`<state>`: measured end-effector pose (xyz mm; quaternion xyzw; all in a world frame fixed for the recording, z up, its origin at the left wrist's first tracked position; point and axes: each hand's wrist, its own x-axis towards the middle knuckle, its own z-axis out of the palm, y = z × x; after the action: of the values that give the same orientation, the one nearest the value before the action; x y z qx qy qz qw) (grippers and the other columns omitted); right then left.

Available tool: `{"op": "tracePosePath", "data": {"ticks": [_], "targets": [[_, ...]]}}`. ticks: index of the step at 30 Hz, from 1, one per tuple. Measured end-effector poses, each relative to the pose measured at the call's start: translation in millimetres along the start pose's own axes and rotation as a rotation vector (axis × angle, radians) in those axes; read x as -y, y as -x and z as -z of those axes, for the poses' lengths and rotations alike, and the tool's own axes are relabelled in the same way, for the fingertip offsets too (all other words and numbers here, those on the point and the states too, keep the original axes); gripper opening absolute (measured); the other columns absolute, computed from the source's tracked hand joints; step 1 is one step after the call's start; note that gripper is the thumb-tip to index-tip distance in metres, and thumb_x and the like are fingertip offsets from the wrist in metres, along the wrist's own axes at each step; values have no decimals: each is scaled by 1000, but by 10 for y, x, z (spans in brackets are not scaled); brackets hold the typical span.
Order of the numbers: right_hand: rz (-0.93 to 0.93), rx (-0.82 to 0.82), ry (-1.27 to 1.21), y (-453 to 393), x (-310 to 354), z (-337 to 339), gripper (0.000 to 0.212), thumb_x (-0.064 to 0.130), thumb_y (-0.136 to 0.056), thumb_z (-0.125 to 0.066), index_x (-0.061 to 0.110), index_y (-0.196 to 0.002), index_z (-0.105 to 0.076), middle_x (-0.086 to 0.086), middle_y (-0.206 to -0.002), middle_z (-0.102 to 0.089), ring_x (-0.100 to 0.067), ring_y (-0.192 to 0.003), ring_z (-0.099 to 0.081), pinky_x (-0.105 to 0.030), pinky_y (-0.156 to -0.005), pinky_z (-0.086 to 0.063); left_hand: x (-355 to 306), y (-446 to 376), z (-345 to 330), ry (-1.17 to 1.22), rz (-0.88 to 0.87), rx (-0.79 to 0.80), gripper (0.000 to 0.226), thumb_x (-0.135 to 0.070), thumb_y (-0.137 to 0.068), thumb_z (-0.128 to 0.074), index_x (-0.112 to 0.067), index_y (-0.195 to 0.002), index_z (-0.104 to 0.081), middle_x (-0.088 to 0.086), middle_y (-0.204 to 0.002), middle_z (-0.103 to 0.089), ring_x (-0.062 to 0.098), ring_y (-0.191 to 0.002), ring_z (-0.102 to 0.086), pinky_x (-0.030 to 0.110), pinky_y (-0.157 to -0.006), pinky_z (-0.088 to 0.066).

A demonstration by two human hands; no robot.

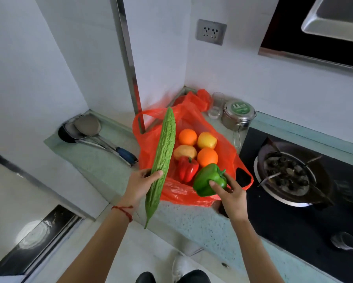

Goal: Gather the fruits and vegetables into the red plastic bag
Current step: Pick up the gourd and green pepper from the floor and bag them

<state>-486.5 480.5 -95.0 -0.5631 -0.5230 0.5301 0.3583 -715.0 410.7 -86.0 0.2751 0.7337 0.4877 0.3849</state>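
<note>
The red plastic bag (149, 137) lies open on the green counter. Inside it sit two oranges (187, 137), a yellow fruit (206, 140), a yellowish mango-like fruit (185, 152) and a red bell pepper (187, 168). My left hand (140, 184) grips a long green bitter gourd (163, 152) near its lower part, holding it slanted above the bag's left side. My right hand (230, 193) holds a green bell pepper (208, 179) over the bag's near edge.
A gas stove (289, 176) with a burner sits right of the bag. A steel lidded pot (238, 114) and a glass (216, 106) stand behind the bag. Ladles and spatulas (89, 131) lie on the counter at the left. Walls enclose the corner.
</note>
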Motion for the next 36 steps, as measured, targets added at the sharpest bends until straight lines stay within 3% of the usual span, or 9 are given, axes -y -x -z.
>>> {"op": "tracePosePath", "data": {"ticks": [5,9,16,20,23,26,29,33,36], "targets": [[19,12,23,-454,111,-1,62,28,-69,-78,15,-125,-55,0,-111,-63,-16,-107,-58,-30,-91,-46,-224,-448,-137,-84,66,42,22,-26,-79,-69,-16,-59,-65,2,-62,-62,16,-61,-59,24,-56,-42],[16,16,44,-692,162,-42,63,28,-69,-79,14,-125,-55,2,-110,-61,-15,-108,-57,-30,-94,-45,-225,-736,-186,-149,152,54,40,-28,-75,-73,-13,-45,-50,5,-54,-54,22,-56,-54,30,-59,-38],[-19,-32,47,-913,158,-111,64,32,-67,-79,17,-125,-55,4,-110,-62,-13,-107,-58,-31,-94,-45,-201,-1119,-218,-224,218,99,59,-32,-68,-77,-20,-43,-25,-3,-41,-32,16,-43,-37,25,-53,-26],[-43,-57,58,-968,198,-131,63,33,-69,-77,19,-126,-54,5,-111,-61,-14,-108,-57,-34,-97,-45,-289,-1337,-303,-284,166,100,62,-25,-71,-76,-19,-40,-23,-13,-28,-25,7,-31,-31,21,-42,-21],[-59,-73,66,-1016,213,-155,61,33,-68,-78,19,-124,-56,4,-110,-64,-12,-105,-59,-37,-98,-47,-296,-1489,-360,-305,165,81,63,-27,-72,-76,-18,-39,-23,-11,-29,-24,11,-31,-28,27,-44,-19],[-73,-88,100,-1059,231,-195,69,48,-60,-77,22,-122,-58,3,-113,-66,-13,-106,-60,-42,-98,-47,-273,-1585,-424,-317,163,68,59,-23,-76,-73,-16,-38,-28,-7,-19,-26,7,-23,-32,20,-34,-21],[-85,-85,120,-1103,226,-240,73,52,-57,-77,22,-121,-59,2,-113,-67,-14,-107,-60,-43,-97,-48,-255,-1641,-485,-328,149,48,55,-19,-78,-70,-15,-37,-34,-6,-16,-31,11,-32,-39,15,-28,-24],[-82,-78,146,-1177,261,-295,67,48,-61,-77,21,-120,-60,3,-111,-68,-12,-105,-61,-41,-95,-50,-131,-1723,-526,-351,168,28,51,-20,-78,-71,-14,-38,-40,-9,-28,-38,15,-42,-40,22,-38,-28],[-86,-62,150,-1230,282,-321,63,38,-67,-78,18,-123,-58,1,-115,-65,-12,-106,-60,-35,-94,-49,-68,-1743,-543,-373,192,44,46,-25,-79,-70,-13,-43,-44,1,-44,-44,17,-46,-44,28,-44,-28]]}}
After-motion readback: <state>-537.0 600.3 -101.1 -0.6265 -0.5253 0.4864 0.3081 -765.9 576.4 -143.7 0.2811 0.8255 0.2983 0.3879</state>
